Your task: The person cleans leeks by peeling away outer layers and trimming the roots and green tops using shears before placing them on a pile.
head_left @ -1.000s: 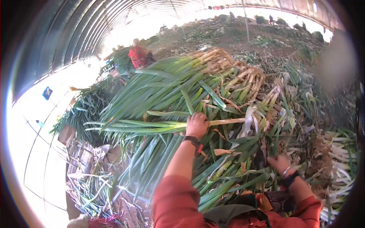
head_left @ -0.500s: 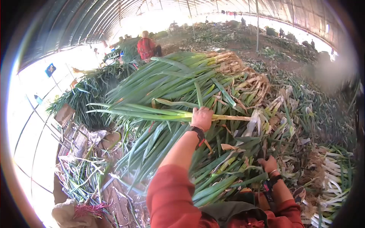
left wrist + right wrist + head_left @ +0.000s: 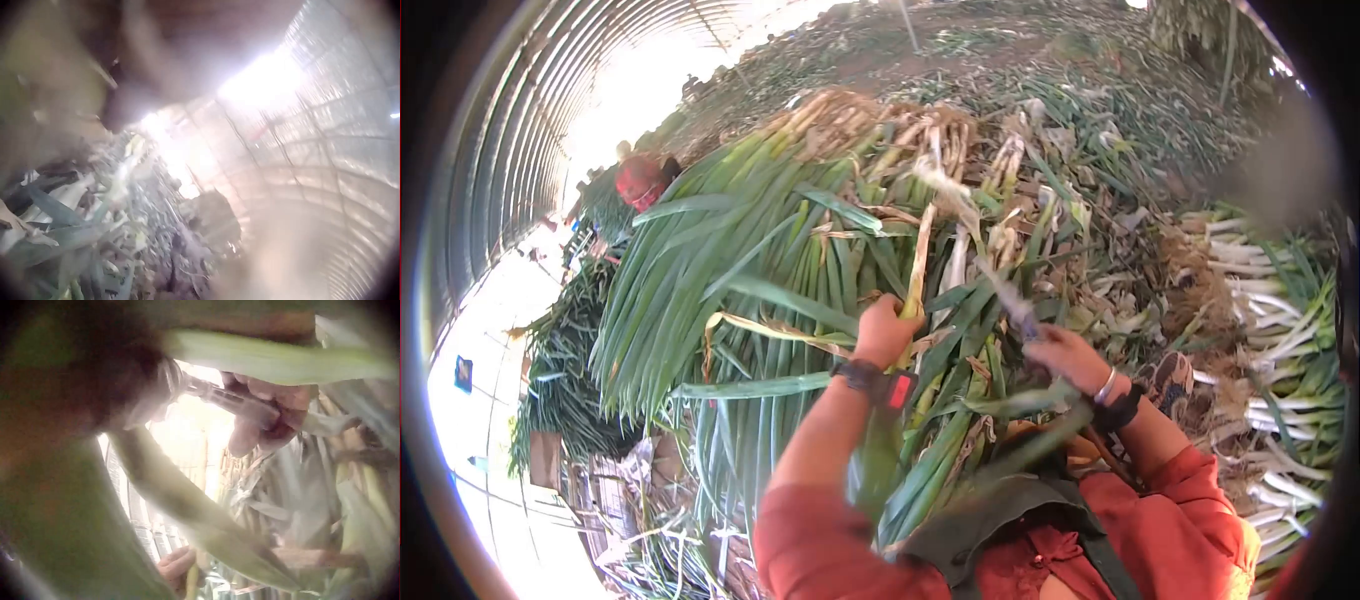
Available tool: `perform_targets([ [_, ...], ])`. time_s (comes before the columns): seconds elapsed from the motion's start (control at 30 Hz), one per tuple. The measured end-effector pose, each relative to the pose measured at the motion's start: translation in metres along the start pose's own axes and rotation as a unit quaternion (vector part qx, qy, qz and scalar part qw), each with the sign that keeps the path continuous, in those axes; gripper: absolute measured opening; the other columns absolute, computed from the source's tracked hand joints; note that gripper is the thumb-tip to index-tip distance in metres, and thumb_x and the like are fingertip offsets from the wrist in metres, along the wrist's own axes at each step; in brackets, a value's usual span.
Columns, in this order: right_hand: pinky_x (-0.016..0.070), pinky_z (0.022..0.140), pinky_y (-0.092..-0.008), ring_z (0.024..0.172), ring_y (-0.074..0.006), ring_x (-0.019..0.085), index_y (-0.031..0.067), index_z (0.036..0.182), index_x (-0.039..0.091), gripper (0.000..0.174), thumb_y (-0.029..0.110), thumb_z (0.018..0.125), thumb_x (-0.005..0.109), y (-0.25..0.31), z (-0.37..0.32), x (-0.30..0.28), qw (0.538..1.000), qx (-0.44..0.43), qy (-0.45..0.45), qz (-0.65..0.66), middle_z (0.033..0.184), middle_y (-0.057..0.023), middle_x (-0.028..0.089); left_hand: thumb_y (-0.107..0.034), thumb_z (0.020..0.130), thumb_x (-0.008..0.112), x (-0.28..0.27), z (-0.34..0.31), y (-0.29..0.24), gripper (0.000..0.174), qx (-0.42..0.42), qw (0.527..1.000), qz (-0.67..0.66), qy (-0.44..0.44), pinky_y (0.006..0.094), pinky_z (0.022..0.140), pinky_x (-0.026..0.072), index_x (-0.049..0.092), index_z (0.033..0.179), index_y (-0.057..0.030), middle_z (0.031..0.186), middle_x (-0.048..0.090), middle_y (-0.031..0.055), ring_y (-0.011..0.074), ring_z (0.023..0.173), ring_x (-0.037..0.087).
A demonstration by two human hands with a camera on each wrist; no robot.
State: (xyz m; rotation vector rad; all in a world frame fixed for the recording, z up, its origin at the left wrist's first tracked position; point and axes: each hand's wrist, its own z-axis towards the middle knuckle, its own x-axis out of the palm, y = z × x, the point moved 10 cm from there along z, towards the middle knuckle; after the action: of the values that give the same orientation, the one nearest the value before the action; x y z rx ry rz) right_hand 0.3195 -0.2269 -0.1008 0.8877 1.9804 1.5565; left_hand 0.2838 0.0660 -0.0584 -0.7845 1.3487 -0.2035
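My left hand grips one long green onion by its stalk, roots pointing up and away, above the heaped onions. To its right, my right hand holds a narrow object, blurred; a pale strip stretches up-left from there. In the right wrist view, the fingers of my right hand curl round this narrow object, with green leaves close to the lens. Part of my left hand shows low in that view. The left wrist view is blurred, with leaves at lower left.
White-stemmed onions lie in a row at the right, by a shoe. Loose leaves and husks cover the ground behind the heap. A person in red is at the upper left, near a dark green pile.
The gripped onion has turned from sideways to nearly upright, roots up. My left hand has shifted left in view; my right hand has risen toward it. The head view has swung right and down.
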Motion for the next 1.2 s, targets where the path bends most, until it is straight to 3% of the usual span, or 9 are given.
perform_targets([
  [0.07,0.0506,0.07,-0.0304,0.076,-0.0155,0.062,-0.0017,0.13,0.054,0.059,0.038,0.087,0.068,0.016,-0.031,0.025,0.981,-0.034,0.032,-0.186,0.092,-0.0082,0.066,-0.032,0.071,0.079,0.034,-0.006,0.019,0.044,-0.013,1.0,-0.026,0.0,0.0434,0.079,0.0502,0.064,0.096,0.001,0.089,0.068,0.0219,0.0377,0.088,0.065],
  [0.13,0.0516,0.077,-0.0392,0.085,-0.0309,0.068,-0.0013,0.127,0.054,0.057,0.037,0.086,0.065,0.029,-0.056,0.049,0.949,-0.107,0.078,-0.285,0.096,-0.0197,0.067,-0.031,0.071,0.08,0.055,-0.015,0.033,0.045,-0.036,0.999,-0.04,0.004,0.0427,0.08,0.0502,0.063,0.097,0.0012,0.091,0.068,0.0215,0.0374,0.089,0.065],
  [0.17,0.051,0.079,-0.043,0.09,-0.0386,0.066,0.0002,0.12,0.056,0.049,0.034,0.085,0.063,0.027,-0.06,0.058,0.941,-0.058,0.105,-0.317,0.096,-0.0246,0.066,-0.03,0.071,0.08,0.062,-0.018,0.039,0.045,-0.049,0.998,-0.048,0.004,0.0424,0.08,0.0502,0.063,0.097,0.0014,0.091,0.068,0.0213,0.0372,0.089,0.065],
  [0.47,0.0517,0.077,-0.0418,0.084,-0.0367,0.067,-0.0047,0.106,0.06,0.041,0.028,0.081,0.067,0.012,0.064,0.031,0.936,-0.065,-0.043,-0.343,0.088,-0.026,0.066,-0.025,0.071,0.08,0.071,-0.025,0.052,0.044,-0.061,0.995,-0.078,-0.028,0.0425,0.081,0.0496,0.063,0.1,0.0026,0.094,0.067,0.0215,0.037,0.089,0.064],
  [0.73,0.0516,0.079,-0.0453,0.088,-0.042,0.065,-0.0048,0.099,0.061,0.042,0.033,0.08,0.067,0.026,0.016,0.063,0.908,-0.07,0.051,-0.411,0.09,-0.0273,0.066,-0.024,0.073,0.079,0.074,-0.029,0.047,0.039,-0.047,0.995,-0.076,-0.032,0.0448,0.08,0.0488,0.061,0.095,0.002,0.093,0.066,0.0234,0.0404,0.089,0.063],
  [0.83,0.0523,0.077,-0.0452,0.084,-0.0404,0.067,-0.0075,0.091,0.064,0.04,0.03,0.078,0.067,0.033,0.076,0.055,0.917,-0.007,0.011,-0.398,0.089,-0.0274,0.067,-0.026,0.072,0.08,0.075,-0.028,0.051,0.042,-0.053,0.996,-0.058,-0.035,0.0403,0.08,0.0504,0.062,0.098,0.0023,0.092,0.068,0.0211,0.0348,0.087,0.065],
  [0.93,0.0525,0.078,-0.0445,0.084,-0.0401,0.067,-0.0081,0.095,0.064,0.042,0.03,0.077,0.065,0.031,0.115,0.051,0.902,-0.068,-0.072,-0.419,0.088,-0.0265,0.067,-0.025,0.073,0.079,0.068,-0.028,0.049,0.041,-0.064,0.995,-0.074,-0.032,0.0411,0.08,0.0502,0.062,0.098,0.0021,0.091,0.068,0.0214,0.0366,0.087,0.065],
  [1.03,0.0521,0.079,-0.0456,0.086,-0.0419,0.066,-0.008,0.098,0.062,0.045,0.032,0.079,0.066,0.026,0.065,0.063,0.931,-0.032,0.013,-0.362,0.089,-0.0281,0.066,-0.025,0.073,0.079,0.067,-0.03,0.051,0.041,-0.081,0.992,-0.101,-0.007,0.042,0.08,0.0499,0.062,0.099,0.0019,0.091,0.068,0.0218,0.0382,0.088,0.065],
  [1.2,0.051,0.076,-0.0468,0.084,-0.0432,0.065,-0.0056,0.102,0.058,0.041,0.027,0.079,0.067,0.027,0.04,0.064,0.906,-0.047,0.024,-0.419,0.086,-0.0274,0.065,-0.028,0.071,0.079,0.066,-0.031,0.052,0.044,-0.08,0.992,-0.094,0.021,0.0424,0.079,0.05,0.061,0.098,0.0013,0.091,0.068,0.0212,0.0376,0.088,0.065],
])
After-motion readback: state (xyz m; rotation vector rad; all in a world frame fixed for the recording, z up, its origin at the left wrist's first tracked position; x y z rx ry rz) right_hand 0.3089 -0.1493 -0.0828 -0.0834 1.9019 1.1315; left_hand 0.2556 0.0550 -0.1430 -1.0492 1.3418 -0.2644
